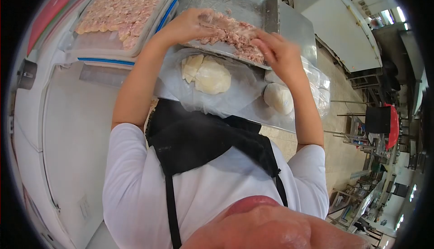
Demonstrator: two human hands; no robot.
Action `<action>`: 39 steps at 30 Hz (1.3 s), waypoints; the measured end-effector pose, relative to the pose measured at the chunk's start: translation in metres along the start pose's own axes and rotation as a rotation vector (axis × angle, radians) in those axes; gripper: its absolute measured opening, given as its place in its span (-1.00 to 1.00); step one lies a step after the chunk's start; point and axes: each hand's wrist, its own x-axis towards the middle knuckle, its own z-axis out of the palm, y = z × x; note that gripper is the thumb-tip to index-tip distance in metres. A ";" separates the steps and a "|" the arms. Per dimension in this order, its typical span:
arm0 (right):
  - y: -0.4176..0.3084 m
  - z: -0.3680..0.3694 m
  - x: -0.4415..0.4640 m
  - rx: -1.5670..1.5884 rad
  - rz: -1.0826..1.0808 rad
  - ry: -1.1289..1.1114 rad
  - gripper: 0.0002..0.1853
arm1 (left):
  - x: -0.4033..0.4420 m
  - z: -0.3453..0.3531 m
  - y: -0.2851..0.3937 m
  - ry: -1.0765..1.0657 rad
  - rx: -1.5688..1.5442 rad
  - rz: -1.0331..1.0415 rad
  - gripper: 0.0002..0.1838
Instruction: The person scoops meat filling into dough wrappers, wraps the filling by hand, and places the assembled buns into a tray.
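Note:
A metal tray (pixel 269 9) holds a heap of chopped, pinkish meat (pixel 235 35) along its near side. My left hand (pixel 192 24) is at the tray's near left corner, its curled fingers in the left end of the meat and slightly smeared. At the right end, my right hand (pixel 279 53) has its thumb and fingers drawn together against the meat. Whatever is inside either hand is hidden. Nearer to me, a flattened piece of pale dough (pixel 212 77) with folded scraps lies on clear plastic sheeting (pixel 174 79). Below my right wrist is a round dough ball (pixel 278 98).
To the left, a clear plastic bin (pixel 97 45) with blue edging holds a broad layer of raw, pinkish pieces. Plastic wrap (pixel 322 86) covers more round shapes at right. A white appliance (pixel 332 23) and stacked racks (pixel 361 131) stand beyond the tiled floor.

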 end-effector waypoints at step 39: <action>0.091 0.084 -0.010 0.884 0.557 -0.184 -0.68 | -0.134 -0.130 -0.005 0.581 0.440 -0.099 -0.34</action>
